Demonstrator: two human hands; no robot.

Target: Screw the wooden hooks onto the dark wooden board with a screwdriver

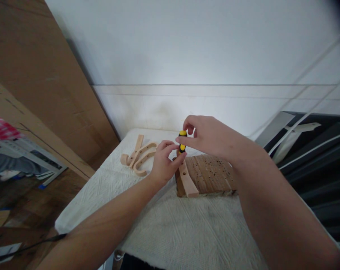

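Note:
My right hand (208, 137) pinches the top of a small yellow and black screwdriver (182, 141) that stands upright over a pale wooden hook piece (188, 180). This piece lies along the left edge of a brown wooden board (212, 174) dotted with small holes. My left hand (166, 163) is curled with its fingertips at the lower shaft of the screwdriver and at the top end of the pale piece. What sits under the fingertips is hidden.
Several more pale curved wooden hooks (137, 155) lie to the left on the white textured cloth (164, 225) covering the table. A large cardboard sheet (43, 78) leans at the left. Dark and white panels (307, 146) stand at the right beside the white wall.

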